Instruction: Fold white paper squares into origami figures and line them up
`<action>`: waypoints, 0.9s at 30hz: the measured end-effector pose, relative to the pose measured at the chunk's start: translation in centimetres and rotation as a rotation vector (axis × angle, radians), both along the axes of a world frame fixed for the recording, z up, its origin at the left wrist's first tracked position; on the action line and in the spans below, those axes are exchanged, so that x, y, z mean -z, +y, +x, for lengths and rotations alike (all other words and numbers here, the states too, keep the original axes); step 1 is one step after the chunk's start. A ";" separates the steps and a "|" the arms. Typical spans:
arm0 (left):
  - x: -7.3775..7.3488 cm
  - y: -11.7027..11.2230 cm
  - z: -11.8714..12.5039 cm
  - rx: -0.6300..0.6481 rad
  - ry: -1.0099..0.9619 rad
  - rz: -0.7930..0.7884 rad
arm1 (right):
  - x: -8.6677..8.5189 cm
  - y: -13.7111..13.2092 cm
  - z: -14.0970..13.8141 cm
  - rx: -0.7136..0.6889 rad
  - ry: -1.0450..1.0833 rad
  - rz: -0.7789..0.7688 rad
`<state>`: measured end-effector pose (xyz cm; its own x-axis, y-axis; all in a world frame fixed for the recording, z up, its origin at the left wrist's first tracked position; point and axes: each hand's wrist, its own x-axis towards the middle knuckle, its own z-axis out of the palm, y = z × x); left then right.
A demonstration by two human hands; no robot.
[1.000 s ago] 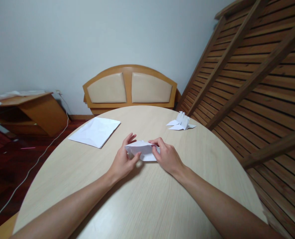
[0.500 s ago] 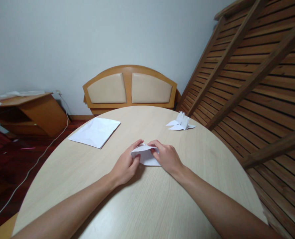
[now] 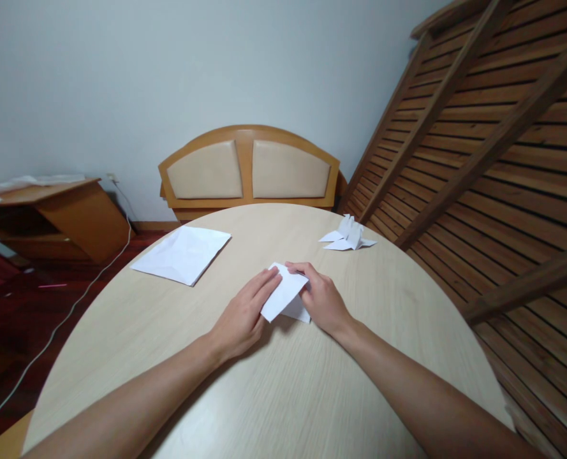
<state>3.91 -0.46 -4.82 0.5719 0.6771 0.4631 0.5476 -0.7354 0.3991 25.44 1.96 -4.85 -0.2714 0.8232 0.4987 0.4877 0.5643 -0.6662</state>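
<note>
Between my hands, over the middle of the round table (image 3: pixel 245 395), is a folded piece of white paper (image 3: pixel 284 292), one flap tilted up towards me and another part lower behind it. My left hand (image 3: pixel 247 309) grips its left side, fingertips lying on top of the flap and the thumb hidden beneath. On the right side, my right hand (image 3: pixel 325 299) pinches the paper's edge, with the index finger along the top corner and the thumb partly hidden behind the flap.
A stack of white paper sheets (image 3: pixel 182 255) lies at the table's left. Folded white paper figures (image 3: pixel 349 234) sit at the back right. Behind the table stands a padded headboard (image 3: pixel 247 169); a slatted wooden frame (image 3: pixel 479 159) leans along the right. A cable (image 3: pixel 58 328) crosses the floor.
The paper's front flap has swung up and over, so a flat face now shows where there was an open fold. My left fingers have moved onto the top of it.
</note>
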 end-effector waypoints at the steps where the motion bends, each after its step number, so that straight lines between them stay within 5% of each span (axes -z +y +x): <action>1: 0.0 0.0 0.0 0.014 0.025 0.018 | 0.2 0.1 0.0 -0.024 0.031 -0.019; 9: 0.8 0.3 0.0 0.018 0.201 -0.007 | 1.3 0.7 1.1 -0.207 -0.023 -0.159; 16: 0.3 -0.3 -0.1 0.011 0.290 -0.094 | -0.1 0.7 1.8 -0.087 -0.036 -0.125; 21: -0.4 -0.3 0.0 0.048 0.372 -0.083 | -1.4 -0.7 0.4 -0.086 -0.198 -0.072; 27: -0.8 0.4 -0.6 0.042 0.336 -0.057 | -0.1 -0.7 1.0 -0.234 -0.504 -0.076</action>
<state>3.32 -0.06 -4.02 0.7141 0.6689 0.2066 0.6250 -0.7421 0.2424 26.41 1.23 -4.77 -0.6403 0.7411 0.2018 0.6240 0.6551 -0.4260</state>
